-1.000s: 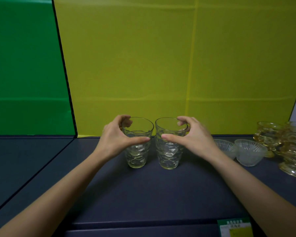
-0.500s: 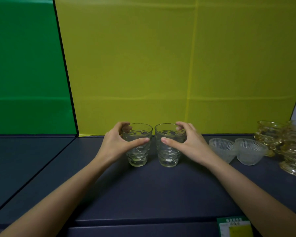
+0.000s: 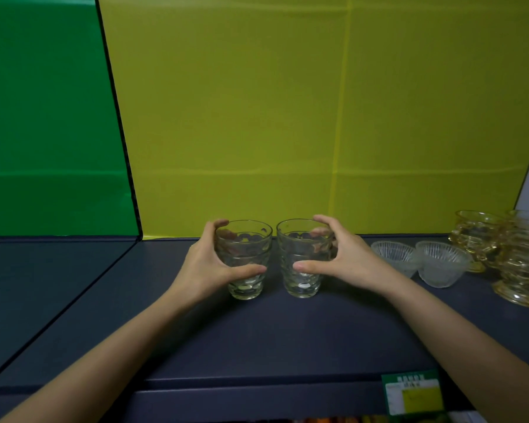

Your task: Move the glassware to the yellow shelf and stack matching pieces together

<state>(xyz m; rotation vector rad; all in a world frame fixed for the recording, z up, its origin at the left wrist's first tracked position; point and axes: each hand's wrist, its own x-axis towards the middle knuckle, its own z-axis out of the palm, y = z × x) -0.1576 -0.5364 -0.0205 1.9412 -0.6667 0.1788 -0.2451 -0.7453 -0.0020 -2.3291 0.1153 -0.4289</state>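
Head view: two matching tumblers stand on the dark shelf in front of the yellow wall, so the step in hand looks like nesting one into the other. To do it well, I judge the left hand should hold the left tumbler planted and upright. The right tumbler should be lifted clear of the rim, brought over plumb and lowered slowly, without a knock. The right hand should let go before its fingers get caught between the rims.

The left tumbler is wrapped at mid-height, thumb across its near face, fingers curled round the side toward the wall. The right tumbler is grasped likewise, thumb in front, fingers behind near the rim. A narrow gap parts the two glasses. Farther right along the wall sit ribbed bowls and amber glasses.
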